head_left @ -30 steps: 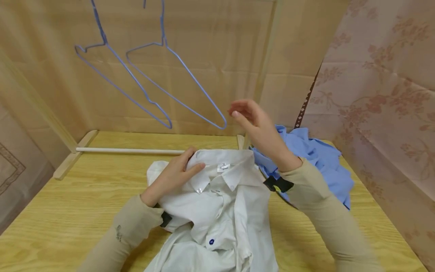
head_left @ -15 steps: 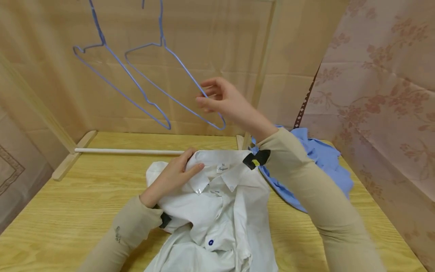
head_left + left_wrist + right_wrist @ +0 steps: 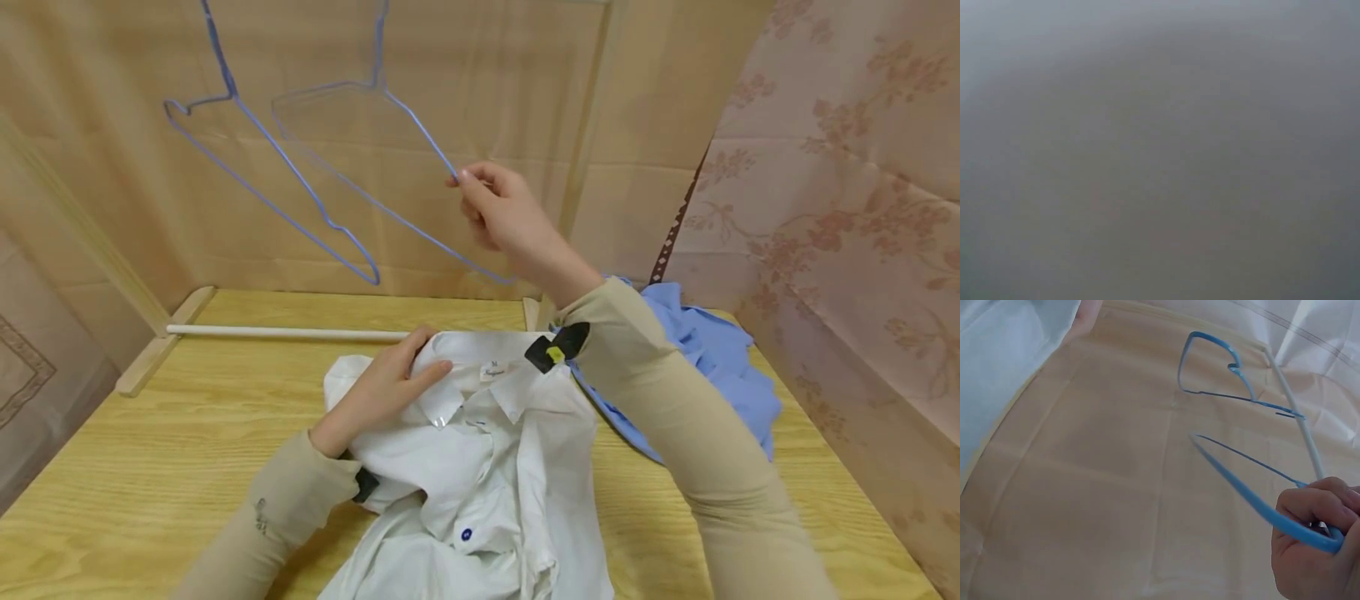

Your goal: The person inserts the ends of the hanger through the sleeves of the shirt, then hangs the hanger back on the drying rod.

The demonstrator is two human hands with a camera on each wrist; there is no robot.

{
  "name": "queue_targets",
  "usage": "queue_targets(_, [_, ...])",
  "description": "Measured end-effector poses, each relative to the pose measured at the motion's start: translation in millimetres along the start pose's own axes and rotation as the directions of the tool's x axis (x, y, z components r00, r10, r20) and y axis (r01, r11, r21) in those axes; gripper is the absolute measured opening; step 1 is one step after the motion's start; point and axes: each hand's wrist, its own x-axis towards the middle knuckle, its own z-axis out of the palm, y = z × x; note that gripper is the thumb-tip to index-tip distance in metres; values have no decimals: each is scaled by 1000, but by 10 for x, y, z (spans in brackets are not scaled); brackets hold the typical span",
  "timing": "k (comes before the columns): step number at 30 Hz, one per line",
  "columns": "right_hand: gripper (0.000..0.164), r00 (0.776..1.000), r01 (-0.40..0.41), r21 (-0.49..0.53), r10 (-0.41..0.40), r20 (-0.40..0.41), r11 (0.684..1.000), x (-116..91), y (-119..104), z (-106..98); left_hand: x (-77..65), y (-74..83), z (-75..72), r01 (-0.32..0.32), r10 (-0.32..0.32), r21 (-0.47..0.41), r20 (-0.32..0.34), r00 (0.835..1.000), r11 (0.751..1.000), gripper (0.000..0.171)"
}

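A white collared shirt (image 3: 555,467) with dark blue buttons lies on the wooden table, collar away from the person. The left hand (image 3: 386,383) grips the left side of its collar, thumb laid over the inner side and fingers behind. Above the collar, the right hand (image 3: 510,208) pinches the right shoulder of a blue wire hanger (image 3: 416,125) between thumb and fingers. In the right wrist view that hanger (image 3: 1254,500) runs into the curled fingers of the right hand (image 3: 1316,537). The left wrist view is only a grey blur.
Another blue hanger (image 3: 281,150) hangs to the left. A crumpled blue garment (image 3: 720,367) lies at the table's back right. The rack has a white lower bar (image 3: 285,333) and a wooden foot (image 3: 161,346) at left. Fabric curtains (image 3: 840,208) stand behind and beside the table.
The right hand has moved left and up from beside the hanger and taken hold of it. That hanger has swung and shifted slightly right. The left hand stays on the collar.
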Motion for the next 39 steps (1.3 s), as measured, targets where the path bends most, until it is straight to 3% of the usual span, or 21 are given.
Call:
queue_targets(4, [15, 999, 44, 90, -43, -10, 995, -159, 3, -80, 3, 0, -1, 0, 0, 0, 4, 1000, 1000, 28])
queue_targets(9, [18, 989, 142, 93, -138, -52, 985, -427, 101, -239, 7, 12, -7, 6, -6, -3, 6, 1000, 1000, 29])
queue_targets(18, [33, 925, 352, 78, -333, -182, 933, -812, 461, -485, 8, 9, -11, 9, -9, -2, 0, 1000, 1000, 30])
queue_targets(21, [30, 900, 416, 91, -395, -185, 905, -866, 596, -540, 6, 8, -10, 2, -2, -3, -3, 1000, 1000, 31])
queue_targets(28, [19, 836, 531, 4, -524, -164, 847, -942, 800, -617, 1, 31, -11, -13, 13, -13, -22, 1000, 1000, 29])
queue_targets(34, [24, 828, 556, 86, -543, -142, 826, -968, 856, -657, 0, 44, -4, -35, 33, -23, -72, 997, 999, 24])
queue_targets(39, [19, 822, 567, 186, -538, -188, 802, -985, 893, -667, -8, 67, -10, -74, 68, -49, -115, 991, 996, 22])
